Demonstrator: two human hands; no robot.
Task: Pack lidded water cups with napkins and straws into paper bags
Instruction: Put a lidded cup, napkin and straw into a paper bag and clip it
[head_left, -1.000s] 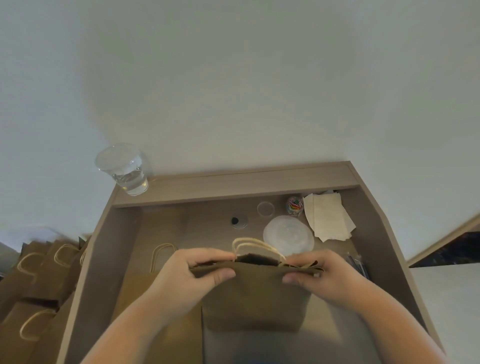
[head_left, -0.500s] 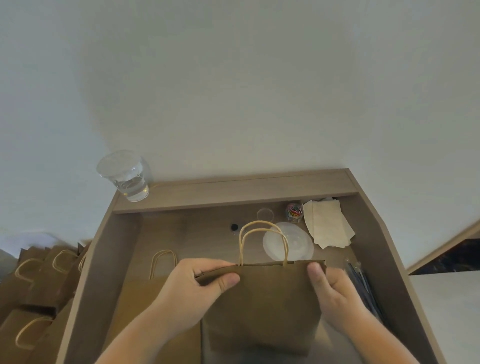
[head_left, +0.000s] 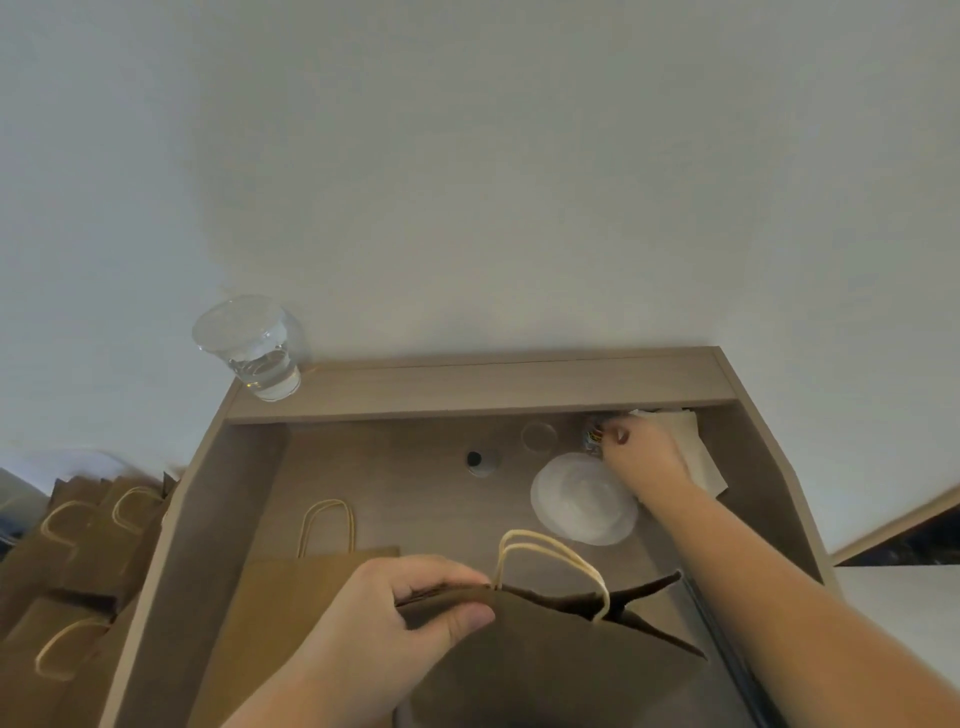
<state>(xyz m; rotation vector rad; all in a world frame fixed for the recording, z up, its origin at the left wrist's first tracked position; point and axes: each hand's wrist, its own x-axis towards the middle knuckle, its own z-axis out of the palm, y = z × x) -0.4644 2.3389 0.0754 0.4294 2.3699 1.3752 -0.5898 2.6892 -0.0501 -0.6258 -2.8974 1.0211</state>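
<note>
My left hand (head_left: 395, 618) pinches the left rim of a brown paper bag (head_left: 545, 670), which stands with its mouth partly spread and its twine handles up. My right hand (head_left: 644, 457) lies far back on the stack of white napkins (head_left: 701, 462) in the right rear corner; its grip is hidden. A clear lidded cup of water (head_left: 254, 348) stands on the left end of the back ledge. Clear plastic lids (head_left: 576, 504) sit between the bag and the napkins. Dark wrapped straws (head_left: 727, 649) lie along the right wall.
Everything sits in a recessed wooden tray (head_left: 467, 384). A flat paper bag (head_left: 291, 597) lies at its left. Several more bags (head_left: 78, 561) are piled outside on the left. A small jar of coloured bits (head_left: 592, 439), a small clear lid (head_left: 538, 435) and a dark hole (head_left: 475, 460) lie at the back.
My right hand let go of the bag's right rim and reached back to the napkins. The bag's mouth has sagged partly shut, with only my left hand on it.
</note>
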